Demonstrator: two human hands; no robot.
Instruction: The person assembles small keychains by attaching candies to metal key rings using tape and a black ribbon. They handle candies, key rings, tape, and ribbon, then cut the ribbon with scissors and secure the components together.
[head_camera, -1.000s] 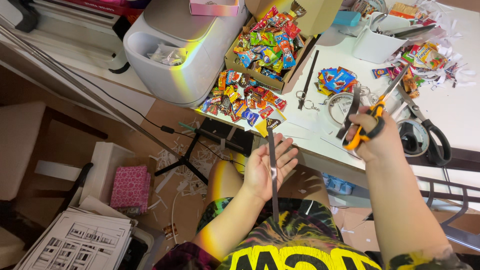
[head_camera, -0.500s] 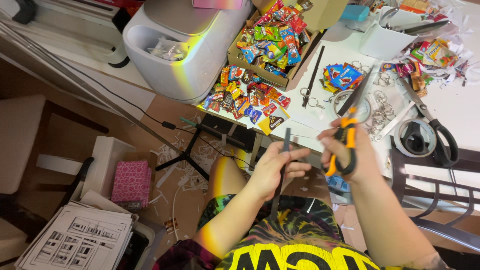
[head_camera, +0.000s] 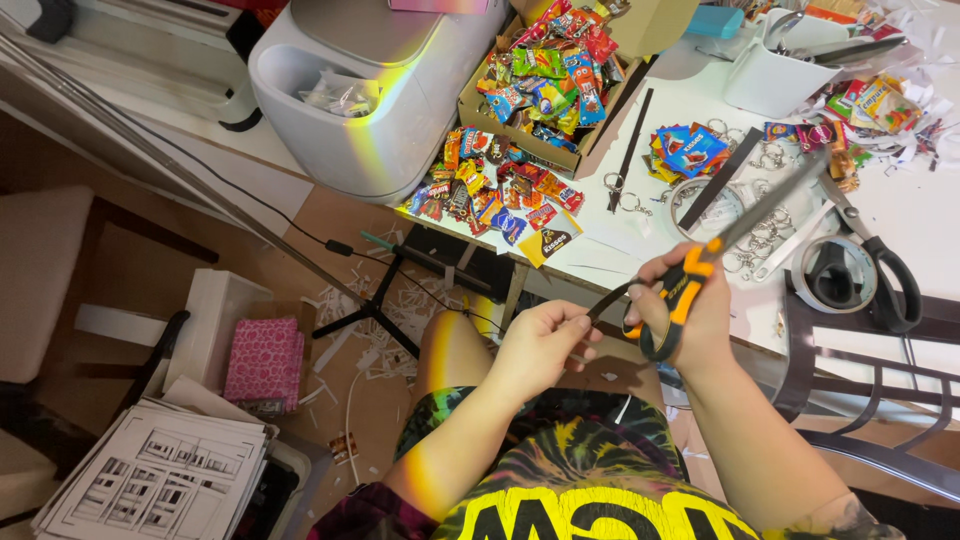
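My right hand (head_camera: 690, 315) grips a pair of scissors with orange and black handles (head_camera: 680, 290); the blades point up and right over the white table (head_camera: 920, 210). My left hand (head_camera: 540, 345) pinches one end of a thin dark strip (head_camera: 605, 300) that runs toward the scissors' handles. Both hands hover over my lap, just off the table's front edge. Where the strip ends behind my right hand is hidden.
An open cardboard box (head_camera: 550, 80) of colourful candy wrappers stands at the back, more wrappers (head_camera: 490, 190) spilled beside it. Key rings (head_camera: 760, 240), a tape roll (head_camera: 835, 275), black-handled scissors (head_camera: 885, 280), a white bin (head_camera: 380, 110). Paper scraps and a pink box (head_camera: 262, 355) lie on the floor.
My right hand has come down from over the table to my lap with the scissors. The dark strip, upright before, now lies nearly level between my two hands.
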